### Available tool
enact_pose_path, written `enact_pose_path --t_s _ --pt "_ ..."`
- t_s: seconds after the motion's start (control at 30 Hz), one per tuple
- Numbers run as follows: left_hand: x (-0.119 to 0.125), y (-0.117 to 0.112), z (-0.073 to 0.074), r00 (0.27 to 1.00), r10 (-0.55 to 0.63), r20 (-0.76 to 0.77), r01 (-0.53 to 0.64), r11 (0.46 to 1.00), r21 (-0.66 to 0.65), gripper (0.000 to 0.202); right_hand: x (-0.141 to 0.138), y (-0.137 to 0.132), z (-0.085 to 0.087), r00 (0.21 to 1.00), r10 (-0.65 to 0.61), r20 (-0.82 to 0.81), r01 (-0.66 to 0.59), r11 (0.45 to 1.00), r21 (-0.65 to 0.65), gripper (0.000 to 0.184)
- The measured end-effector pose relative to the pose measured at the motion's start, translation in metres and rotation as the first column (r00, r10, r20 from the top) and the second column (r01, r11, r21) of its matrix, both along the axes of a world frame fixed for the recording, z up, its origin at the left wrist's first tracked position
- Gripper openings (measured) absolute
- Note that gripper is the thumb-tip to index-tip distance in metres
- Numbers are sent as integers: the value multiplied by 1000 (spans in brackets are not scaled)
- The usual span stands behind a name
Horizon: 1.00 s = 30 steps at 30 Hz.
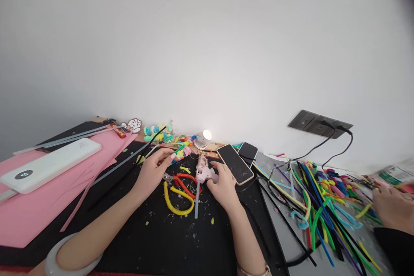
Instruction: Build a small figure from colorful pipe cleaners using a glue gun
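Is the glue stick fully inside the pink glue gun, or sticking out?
Sticking out: a long translucent length of the glue stick shows behind the glue gun. How far it reaches inside is hidden.

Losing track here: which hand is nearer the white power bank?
Left. The left hand is right of the power bank; the right hand, farther right, touches the glue gun.

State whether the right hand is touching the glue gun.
Touching. The head view shows the right hand at the glue gun, its grip between the finger and thumb with no gap visible.
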<state>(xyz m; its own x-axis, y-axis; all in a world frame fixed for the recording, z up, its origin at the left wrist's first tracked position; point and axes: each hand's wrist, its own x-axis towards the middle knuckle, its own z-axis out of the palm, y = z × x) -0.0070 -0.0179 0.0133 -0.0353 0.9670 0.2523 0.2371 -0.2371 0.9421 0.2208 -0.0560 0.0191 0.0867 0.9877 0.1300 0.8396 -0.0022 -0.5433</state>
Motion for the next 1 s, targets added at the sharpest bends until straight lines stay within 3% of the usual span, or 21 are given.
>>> enact_pose_path --t_s 0.3,0.53,0.67,0.77,0.83,0.9,1.0 --pt "-1 7 -2 995 33 97 -28 998 -50 35 0 0 -3 990 -38 138 52 993 -101 52" --pt "0 2 3 981 98 168 -88 994 -69 41 11 4 -7 954 -139 265 146 989 -7 61" --pt "-1 1 2 978 106 182 -98 994 -53 41 7 -1 -5 969 -124 216 102 989 111 59" --pt "-2 2 -2 969 117 219 -117 993 -12 38 -10 -10 4 992 18 122 -44 975 217 43" --pt "-2 3 -2 961 135 243 -143 990 16 34 -26 -17 7 968 227 109 -242 957 158 38" --pt "-2 4 -1 953 155 260 -169 985 33 30 -41 -23 6 922 358 147 -372 925 80 41" --pt "-3 3 2 946 181 268 -202 978 52 26 -59 -25 1 890 384 246 -398 917 9 44"
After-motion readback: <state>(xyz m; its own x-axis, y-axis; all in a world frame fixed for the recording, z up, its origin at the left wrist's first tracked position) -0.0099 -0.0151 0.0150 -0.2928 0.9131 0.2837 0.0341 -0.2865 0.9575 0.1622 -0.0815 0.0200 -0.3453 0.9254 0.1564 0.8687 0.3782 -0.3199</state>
